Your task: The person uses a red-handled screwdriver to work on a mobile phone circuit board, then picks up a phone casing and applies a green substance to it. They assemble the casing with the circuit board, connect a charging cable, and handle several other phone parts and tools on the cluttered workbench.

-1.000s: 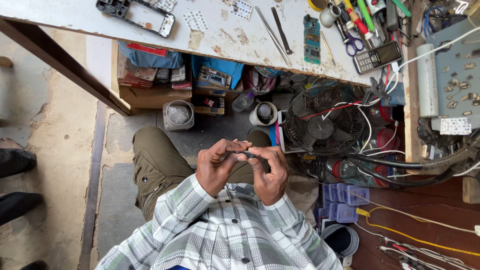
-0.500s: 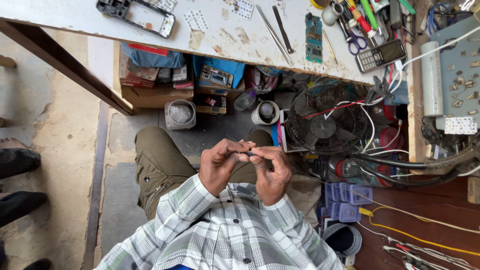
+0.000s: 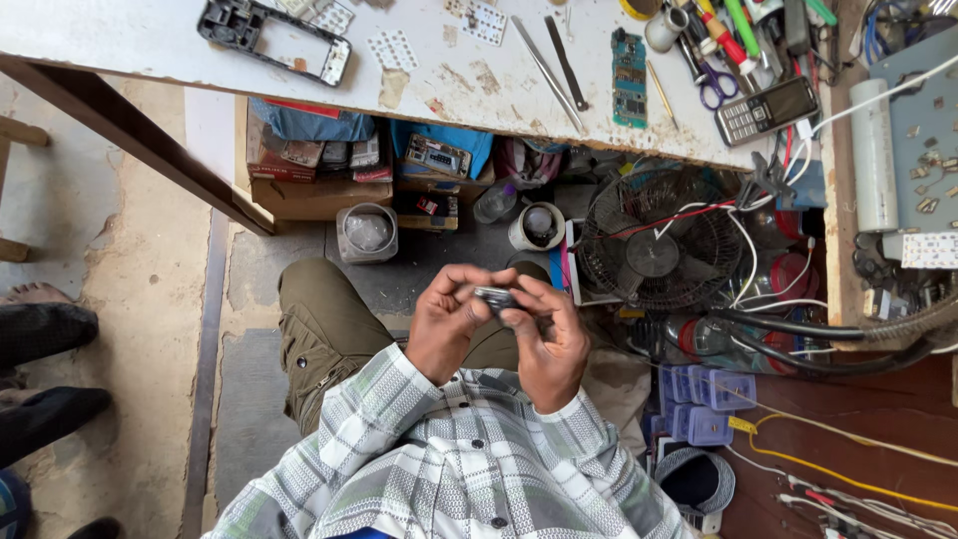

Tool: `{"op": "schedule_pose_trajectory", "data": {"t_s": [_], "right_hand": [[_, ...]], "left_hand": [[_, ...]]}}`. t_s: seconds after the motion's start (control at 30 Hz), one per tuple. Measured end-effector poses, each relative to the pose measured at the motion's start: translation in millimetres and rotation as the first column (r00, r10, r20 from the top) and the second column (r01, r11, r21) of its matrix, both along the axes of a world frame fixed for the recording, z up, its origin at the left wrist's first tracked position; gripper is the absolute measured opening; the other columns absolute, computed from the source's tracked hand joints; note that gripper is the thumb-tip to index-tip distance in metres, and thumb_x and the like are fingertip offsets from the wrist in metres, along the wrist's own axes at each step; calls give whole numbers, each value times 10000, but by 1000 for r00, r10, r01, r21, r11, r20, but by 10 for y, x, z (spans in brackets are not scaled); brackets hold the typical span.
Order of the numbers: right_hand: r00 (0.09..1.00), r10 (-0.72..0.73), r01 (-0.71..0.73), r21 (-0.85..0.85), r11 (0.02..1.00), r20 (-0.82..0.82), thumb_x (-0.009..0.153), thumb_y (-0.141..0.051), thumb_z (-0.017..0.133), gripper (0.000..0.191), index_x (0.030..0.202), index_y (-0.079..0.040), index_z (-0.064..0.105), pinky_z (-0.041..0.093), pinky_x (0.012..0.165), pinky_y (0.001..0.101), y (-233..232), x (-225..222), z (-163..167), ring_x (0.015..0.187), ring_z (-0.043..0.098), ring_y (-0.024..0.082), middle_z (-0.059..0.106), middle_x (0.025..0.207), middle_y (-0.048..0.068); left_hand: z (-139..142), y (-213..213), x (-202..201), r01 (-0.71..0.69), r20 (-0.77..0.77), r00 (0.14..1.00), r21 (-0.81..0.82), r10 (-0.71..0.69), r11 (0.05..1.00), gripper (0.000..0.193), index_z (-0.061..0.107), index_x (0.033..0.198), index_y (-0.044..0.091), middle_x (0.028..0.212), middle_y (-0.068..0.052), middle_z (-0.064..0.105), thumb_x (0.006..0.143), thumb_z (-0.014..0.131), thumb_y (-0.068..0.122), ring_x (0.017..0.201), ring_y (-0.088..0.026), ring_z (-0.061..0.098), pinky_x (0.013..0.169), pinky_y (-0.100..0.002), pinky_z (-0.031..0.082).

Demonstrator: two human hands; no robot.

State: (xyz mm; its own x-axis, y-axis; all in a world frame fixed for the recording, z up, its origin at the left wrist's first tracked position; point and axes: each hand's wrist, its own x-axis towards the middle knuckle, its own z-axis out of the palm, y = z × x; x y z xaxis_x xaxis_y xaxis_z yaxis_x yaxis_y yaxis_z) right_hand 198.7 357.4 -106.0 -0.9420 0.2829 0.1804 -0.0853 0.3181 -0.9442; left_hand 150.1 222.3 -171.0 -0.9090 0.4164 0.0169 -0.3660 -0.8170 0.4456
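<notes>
In the head view, the person sat low under a white workbench [image 3: 200, 40], and both hands were raised together in front of the chest, above the lap. The left hand [image 3: 447, 324] had its fingers curled, with the thumb and the first fingers pinched on the left end of a small dark part [image 3: 495, 296]. The right hand [image 3: 547, 339] held the other end of the same part, its fingertips closed tightly on it from the right side. So both grips were narrow and closed around this one thing, and the two hands nearly touched each other. What kind of part it was I cannot tell; it was small, dark and a little shiny.

On the workbench lay a black phone frame [image 3: 274, 40], tweezers [image 3: 547, 72], a green circuit board [image 3: 629, 77], scissors with purple handles [image 3: 711, 85] and a keypad phone [image 3: 766, 110]. Below the bench, near the right hand, stood a black table fan [image 3: 654, 250].
</notes>
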Motion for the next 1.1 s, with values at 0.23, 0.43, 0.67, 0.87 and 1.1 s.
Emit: {"op": "schedule_pose_trajectory", "data": {"t_s": [0.23, 0.43, 0.67, 0.87, 1.1], "right_hand": [[969, 227, -226, 30, 974, -91, 1002, -157, 681, 294, 1249, -14, 610, 552, 968, 295, 148, -22, 136, 1151, 649, 143, 621, 1301, 75], [979, 183, -142, 345, 928, -90, 968, -177, 747, 207, 1108, -29, 706, 579, 834, 289, 295, -17, 117, 1000, 696, 136, 687, 1119, 60], [981, 193, -181, -432, 883, -17, 1051, -127, 648, 266, 1243, 35, 563, 626, 1004, 349, 341, -14, -1, 1102, 689, 198, 653, 1221, 133], [968, 249, -245, 93, 965, -25, 983, -160, 690, 312, 1223, 19, 604, 597, 903, 306, 357, -46, 220, 1097, 687, 195, 668, 1233, 136], [980, 164, -117, 351, 929, -108, 990, -164, 714, 145, 1063, -42, 689, 607, 856, 301, 345, -144, 180, 975, 752, 188, 765, 1051, 81]], "left_hand": [[65, -136, 25, -139, -261, 965, -473, 12, 870, 200, 742, 1185, -9, 1128, -194, 754, 992, 697, 15, 1053, -220, 738, 989, -376, 610], [413, -185, 31, -585, -703, 708, -639, -70, 499, 236, 732, 1170, 18, 1245, -99, 784, 943, 673, -16, 1091, -178, 788, 1151, -418, 525], [586, -401, -86, -481, -635, 770, -649, -70, 590, 291, 730, 1179, 17, 1244, -133, 749, 900, 761, 96, 1102, -258, 765, 913, -358, 628], [518, -431, -70, -444, -599, 791, -703, -125, 556, 267, 752, 1166, 32, 1191, -126, 776, 907, 751, 96, 1019, -225, 794, 809, -317, 661], [443, -376, -65, -259, -428, 898, -696, -97, 670, 416, 672, 1275, 82, 1189, -100, 763, 874, 763, 138, 1038, -182, 761, 844, -298, 650]]}}
